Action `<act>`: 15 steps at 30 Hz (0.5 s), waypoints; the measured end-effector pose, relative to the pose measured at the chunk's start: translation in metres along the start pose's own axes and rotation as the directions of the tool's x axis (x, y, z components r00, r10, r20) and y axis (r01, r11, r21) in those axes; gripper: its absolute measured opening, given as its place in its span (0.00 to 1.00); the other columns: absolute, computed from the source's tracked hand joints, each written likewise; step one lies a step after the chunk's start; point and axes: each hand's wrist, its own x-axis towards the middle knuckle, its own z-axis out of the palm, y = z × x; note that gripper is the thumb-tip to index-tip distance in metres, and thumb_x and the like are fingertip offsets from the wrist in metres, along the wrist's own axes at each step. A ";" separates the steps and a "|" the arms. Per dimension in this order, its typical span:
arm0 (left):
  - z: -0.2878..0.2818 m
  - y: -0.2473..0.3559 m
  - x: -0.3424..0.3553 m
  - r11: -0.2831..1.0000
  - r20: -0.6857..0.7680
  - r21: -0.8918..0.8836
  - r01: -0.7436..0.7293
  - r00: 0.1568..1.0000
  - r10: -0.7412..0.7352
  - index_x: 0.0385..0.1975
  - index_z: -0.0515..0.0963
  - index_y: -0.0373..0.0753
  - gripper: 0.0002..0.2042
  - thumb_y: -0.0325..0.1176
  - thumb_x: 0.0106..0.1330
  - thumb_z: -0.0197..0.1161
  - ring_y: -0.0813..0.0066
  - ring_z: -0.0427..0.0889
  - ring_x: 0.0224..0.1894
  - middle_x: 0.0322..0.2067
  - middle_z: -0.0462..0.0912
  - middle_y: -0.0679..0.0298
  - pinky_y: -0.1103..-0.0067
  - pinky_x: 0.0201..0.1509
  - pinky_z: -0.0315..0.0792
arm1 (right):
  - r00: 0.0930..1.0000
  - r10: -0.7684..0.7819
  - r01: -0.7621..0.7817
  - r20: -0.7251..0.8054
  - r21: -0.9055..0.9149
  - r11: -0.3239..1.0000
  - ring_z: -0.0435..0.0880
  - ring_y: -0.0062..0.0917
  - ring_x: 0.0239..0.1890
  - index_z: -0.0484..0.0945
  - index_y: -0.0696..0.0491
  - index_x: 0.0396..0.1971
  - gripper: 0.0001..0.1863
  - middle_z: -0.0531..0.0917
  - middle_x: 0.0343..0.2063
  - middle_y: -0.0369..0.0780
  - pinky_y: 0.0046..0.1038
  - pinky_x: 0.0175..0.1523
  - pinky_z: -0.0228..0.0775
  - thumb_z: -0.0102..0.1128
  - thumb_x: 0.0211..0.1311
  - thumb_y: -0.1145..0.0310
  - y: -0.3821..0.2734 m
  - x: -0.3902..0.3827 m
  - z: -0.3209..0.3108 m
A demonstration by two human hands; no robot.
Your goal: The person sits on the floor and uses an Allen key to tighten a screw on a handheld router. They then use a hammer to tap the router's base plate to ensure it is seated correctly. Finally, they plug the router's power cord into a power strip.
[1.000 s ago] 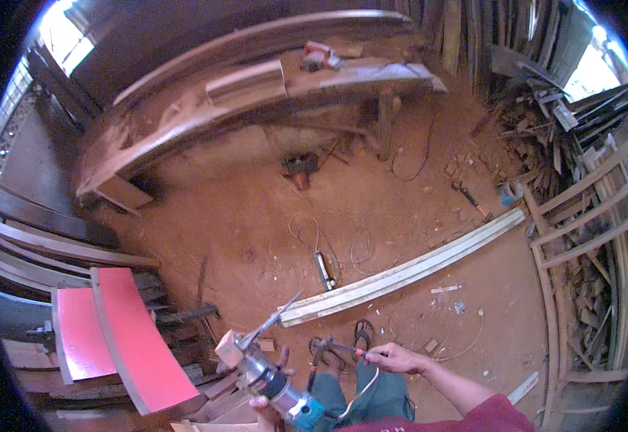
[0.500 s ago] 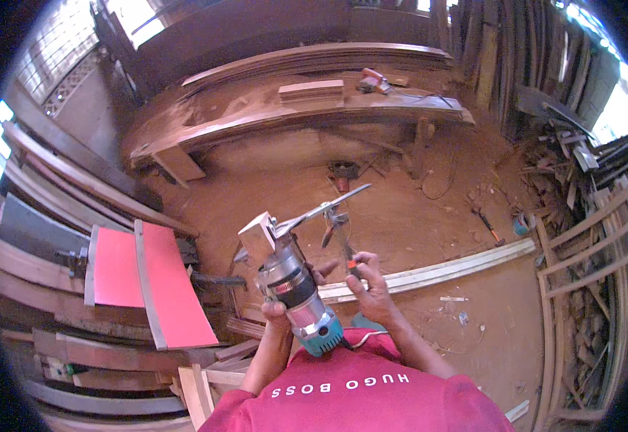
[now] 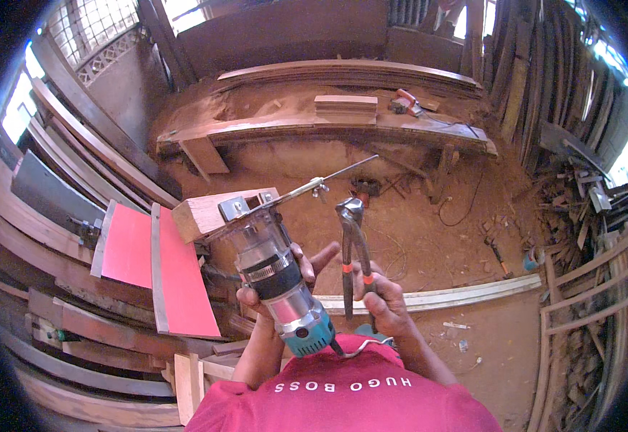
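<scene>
A trim router [image 3: 288, 302] with a teal end, silver body and black collar is gripped by my left hand [image 3: 259, 305], whose index finger sticks out to the right. At its base a metal plate is fixed to a wooden block [image 3: 206, 216]. From there a thin metal rod [image 3: 346, 168] carrying a wing nut [image 3: 319, 189] slants up to the right. My right hand [image 3: 387, 299] is closed on one handle of the pincers [image 3: 353, 223], which stand upright, apart from the rod. Their dark handles have orange bands.
Ahead runs a low bench [image 3: 270, 129] bearing stacked boards [image 3: 346, 108] and a red power tool [image 3: 406, 103]. Pink panels [image 3: 184, 273] lean at my left by stacked timber. A hammer [image 3: 499, 258] lies on the sandy floor beyond a pale plank [image 3: 465, 291]. Wooden frames [image 3: 602, 288] stand right.
The pincers have come away from the rod and turned upright in my right hand. The router has tilted, bringing the wooden block leftward and into fuller view. The whole view has shifted a little.
</scene>
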 end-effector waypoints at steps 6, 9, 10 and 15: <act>0.002 0.013 -0.012 0.972 0.048 -0.198 0.127 0.992 -0.119 0.59 0.58 0.28 0.44 0.45 0.44 0.72 0.41 0.82 0.42 0.44 0.76 0.41 0.50 0.55 0.73 | 0.941 0.331 -0.336 0.069 0.300 0.893 0.80 0.31 0.48 0.70 0.58 0.42 0.19 0.80 0.35 0.42 0.37 0.51 0.74 0.54 0.71 0.55 -0.011 0.001 0.004; -0.005 0.023 -0.009 0.956 0.155 -0.213 0.203 0.973 -0.172 0.61 0.55 0.29 0.46 0.43 0.44 0.73 0.41 0.83 0.41 0.45 0.74 0.42 0.50 0.49 0.76 | 0.958 0.275 -0.284 0.081 0.141 0.949 0.81 0.28 0.45 0.69 0.57 0.45 0.14 0.80 0.33 0.41 0.31 0.48 0.75 0.51 0.73 0.60 -0.012 0.006 -0.010; -0.008 0.026 -0.010 0.951 0.186 -0.204 0.234 0.963 -0.197 0.61 0.55 0.29 0.46 0.43 0.43 0.73 0.42 0.83 0.41 0.45 0.74 0.43 0.50 0.48 0.76 | 0.962 0.255 -0.261 0.095 0.056 0.964 0.81 0.27 0.46 0.69 0.57 0.46 0.13 0.80 0.34 0.41 0.31 0.49 0.74 0.51 0.73 0.61 -0.011 0.007 -0.015; -0.012 0.020 -0.018 0.936 0.210 -0.260 0.238 0.960 -0.186 0.62 0.55 0.30 0.46 0.44 0.45 0.73 0.42 0.82 0.42 0.45 0.74 0.42 0.50 0.49 0.76 | 0.906 0.406 -0.395 0.120 -0.108 0.912 0.76 0.19 0.40 0.72 0.56 0.41 0.10 0.79 0.38 0.39 0.26 0.46 0.70 0.52 0.71 0.65 -0.022 0.010 -0.013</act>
